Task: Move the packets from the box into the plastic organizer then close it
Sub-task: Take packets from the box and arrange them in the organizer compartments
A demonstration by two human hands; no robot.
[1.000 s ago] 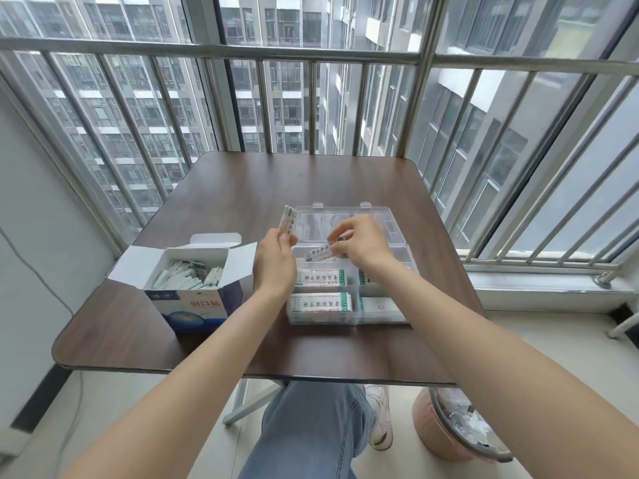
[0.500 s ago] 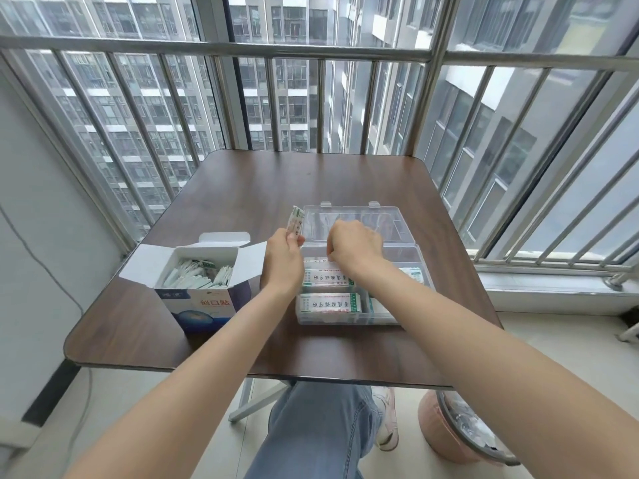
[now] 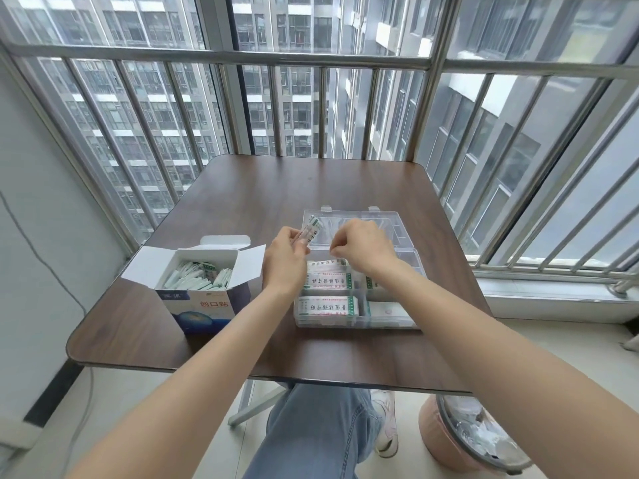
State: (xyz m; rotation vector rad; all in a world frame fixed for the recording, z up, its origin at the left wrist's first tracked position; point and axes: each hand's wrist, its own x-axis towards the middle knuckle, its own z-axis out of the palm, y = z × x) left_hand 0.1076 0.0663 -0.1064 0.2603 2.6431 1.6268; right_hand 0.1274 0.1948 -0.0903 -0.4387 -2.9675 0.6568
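Mid-transfer: left hand point(image 3: 283, 262) fingers clamp spare packets point(image 3: 310, 230) above the open organizer point(image 3: 358, 319); right hand point(image 3: 363, 248) fingers pinched, contents unclear; box point(image 3: 204, 300) part full; next, seat another packet

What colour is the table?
Dark brown wood grain table, clearest in the head view.

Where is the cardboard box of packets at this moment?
In the head view the cardboard box stands open on the table's left side, near the front edge, just left of the left hand and the plastic organizer.
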